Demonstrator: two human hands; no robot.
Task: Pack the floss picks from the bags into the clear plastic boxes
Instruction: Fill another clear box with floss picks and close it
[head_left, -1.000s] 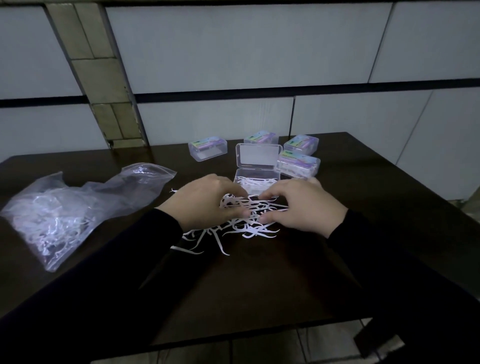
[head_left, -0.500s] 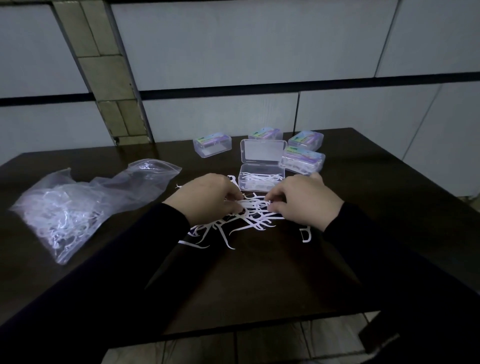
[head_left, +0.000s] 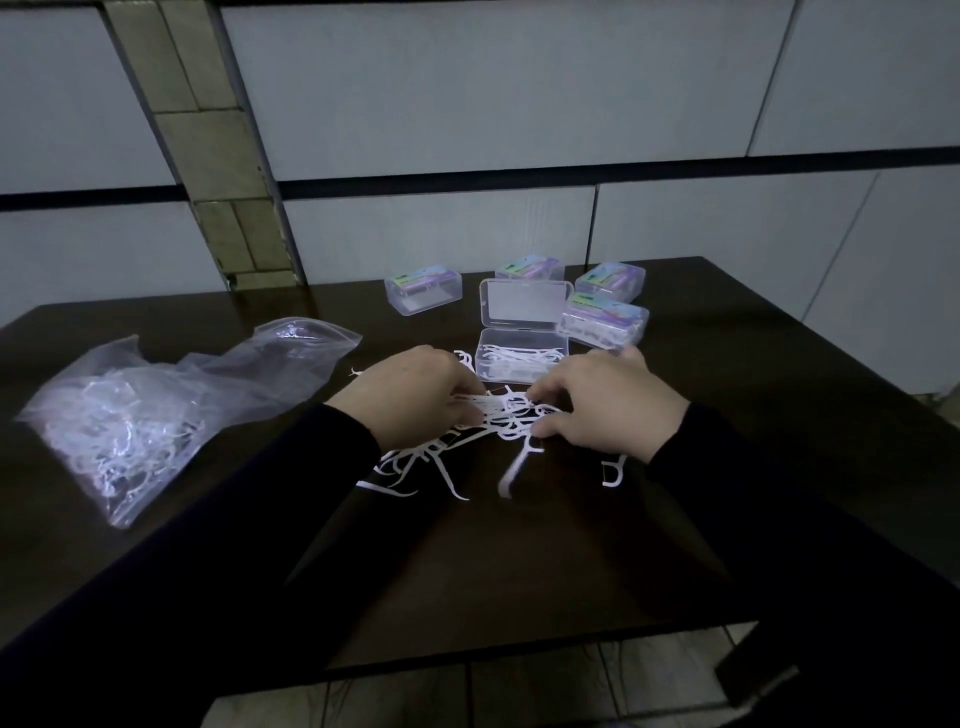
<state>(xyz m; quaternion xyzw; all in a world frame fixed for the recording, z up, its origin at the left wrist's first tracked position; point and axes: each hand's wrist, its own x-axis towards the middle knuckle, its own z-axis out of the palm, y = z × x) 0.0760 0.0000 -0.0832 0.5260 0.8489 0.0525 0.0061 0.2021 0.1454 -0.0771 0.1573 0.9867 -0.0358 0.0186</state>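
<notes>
Two hands are what I see over a dark table (head_left: 519, 571), and I place everything from them. Far off beyond my left hand (head_left: 410, 397), out past its sleeve, lies the clear plastic bag (head_left: 156, 415), slumped on its side with a mass of white picks inside. Just ahead of both hands sits the open clear box (head_left: 522, 358), its lid (head_left: 522, 304) standing up at the back and some picks already lying in the tray. Past the box and beyond my right hand (head_left: 608, 410) stand four closed boxes (head_left: 605, 322) with coloured labels, one of them further over, ahead of the left hand. Between and beneath the two hands spreads the loose pile of floss picks (head_left: 447, 457), trailing back toward me, with a stray pick (head_left: 613, 470) just beside the right wrist. Both hands curl palm-down over the heap: the left fingers are closed on a bunch of picks, and the right thumb and fingers pinch at the same tangle, fingertips nearly meeting.
</notes>
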